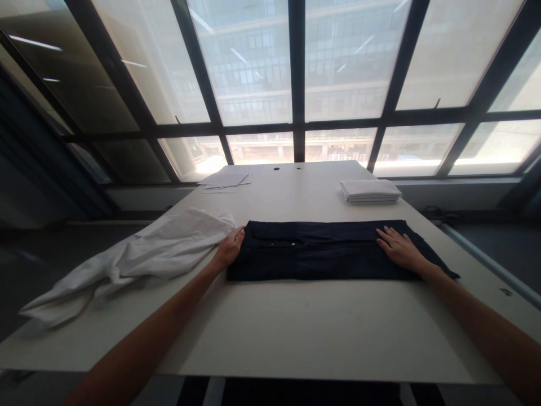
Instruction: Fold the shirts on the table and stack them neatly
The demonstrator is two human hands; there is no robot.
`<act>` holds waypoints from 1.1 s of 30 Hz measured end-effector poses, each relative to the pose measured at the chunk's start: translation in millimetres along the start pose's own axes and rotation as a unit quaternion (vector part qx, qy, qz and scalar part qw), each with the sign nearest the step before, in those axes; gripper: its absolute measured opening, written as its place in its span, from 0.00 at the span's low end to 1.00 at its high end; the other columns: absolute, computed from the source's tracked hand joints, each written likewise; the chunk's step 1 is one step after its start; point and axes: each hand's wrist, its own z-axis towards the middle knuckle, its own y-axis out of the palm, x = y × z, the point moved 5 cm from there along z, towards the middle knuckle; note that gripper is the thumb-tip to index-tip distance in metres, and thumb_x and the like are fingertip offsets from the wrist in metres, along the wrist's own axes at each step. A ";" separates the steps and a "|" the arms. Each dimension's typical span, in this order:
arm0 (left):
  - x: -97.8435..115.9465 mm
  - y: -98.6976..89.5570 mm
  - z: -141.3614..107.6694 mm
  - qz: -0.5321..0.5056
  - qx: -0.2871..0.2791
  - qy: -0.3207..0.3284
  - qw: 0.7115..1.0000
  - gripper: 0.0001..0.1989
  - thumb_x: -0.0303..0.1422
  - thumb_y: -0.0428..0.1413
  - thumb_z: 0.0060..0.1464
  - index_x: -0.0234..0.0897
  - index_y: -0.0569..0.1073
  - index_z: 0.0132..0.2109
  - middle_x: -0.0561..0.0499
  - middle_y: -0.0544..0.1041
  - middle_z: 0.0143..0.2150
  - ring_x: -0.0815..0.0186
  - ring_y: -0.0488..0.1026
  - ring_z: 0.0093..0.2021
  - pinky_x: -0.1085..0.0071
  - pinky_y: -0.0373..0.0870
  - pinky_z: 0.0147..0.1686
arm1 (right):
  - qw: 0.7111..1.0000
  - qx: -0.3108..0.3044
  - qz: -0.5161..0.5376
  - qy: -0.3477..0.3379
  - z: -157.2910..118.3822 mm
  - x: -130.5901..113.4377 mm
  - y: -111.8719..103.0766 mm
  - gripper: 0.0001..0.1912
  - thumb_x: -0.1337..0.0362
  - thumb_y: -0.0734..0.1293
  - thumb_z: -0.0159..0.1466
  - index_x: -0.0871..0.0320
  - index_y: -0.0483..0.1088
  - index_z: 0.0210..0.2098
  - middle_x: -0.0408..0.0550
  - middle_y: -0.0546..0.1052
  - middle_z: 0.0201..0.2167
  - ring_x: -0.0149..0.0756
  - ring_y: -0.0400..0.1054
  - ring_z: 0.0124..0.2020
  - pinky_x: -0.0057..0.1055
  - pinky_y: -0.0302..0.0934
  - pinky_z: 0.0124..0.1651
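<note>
A dark navy garment [329,256], folded into a long flat rectangle, lies across the white table in front of me. Two small pale dots, like buttons, show on its left half. My left hand [230,248] rests against its left edge, fingers stretched towards the far corner; the thumb side is partly hidden. On the right part of the cloth, my right hand [400,248] lies flat, palm down, with the fingers slightly spread. Just left of my left hand is a crumpled white cloth [147,248], which reaches out to the table's left edge.
A neat stack of folded white cloth [372,192] sits at the back right of the table [304,327]. Several paper sheets [226,180] lie at the back left. Large framed windows [253,67] stand beyond the far edge. A small dark mark [505,291] is near the right edge.
</note>
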 end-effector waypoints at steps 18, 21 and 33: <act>6.7 -18.2 -19.2 -0.099 -0.094 -0.142 0.980 0.35 0.54 0.64 0.43 0.29 0.78 0.50 0.36 0.81 0.49 0.47 0.78 0.50 0.60 0.73 0.51 | 1.000 0.011 -0.001 0.005 -1.2 -0.6 1.6 0.33 0.48 0.49 0.71 0.55 0.59 0.69 0.55 0.57 0.71 0.51 0.48 0.72 0.57 0.44 0.70; 14.6 -20.3 -20.1 -0.198 -0.084 -0.182 0.959 0.33 0.49 0.67 0.42 0.32 0.78 0.51 0.38 0.80 0.53 0.47 0.76 0.54 0.60 0.73 0.51 | 1.000 0.009 -0.006 0.007 -0.5 -1.2 1.6 0.33 0.49 0.49 0.71 0.55 0.59 0.69 0.55 0.58 0.71 0.52 0.48 0.72 0.58 0.44 0.70; 113.4 -28.2 19.7 -0.197 -0.129 -0.117 0.965 0.31 0.34 0.60 0.49 0.37 0.73 0.62 0.47 0.81 0.52 0.57 0.79 0.48 0.70 0.75 0.43 | 1.000 -0.006 -0.014 -0.002 -3.0 -5.2 -0.2 0.35 0.48 0.46 0.71 0.56 0.57 0.70 0.55 0.55 0.72 0.50 0.46 0.73 0.56 0.43 0.70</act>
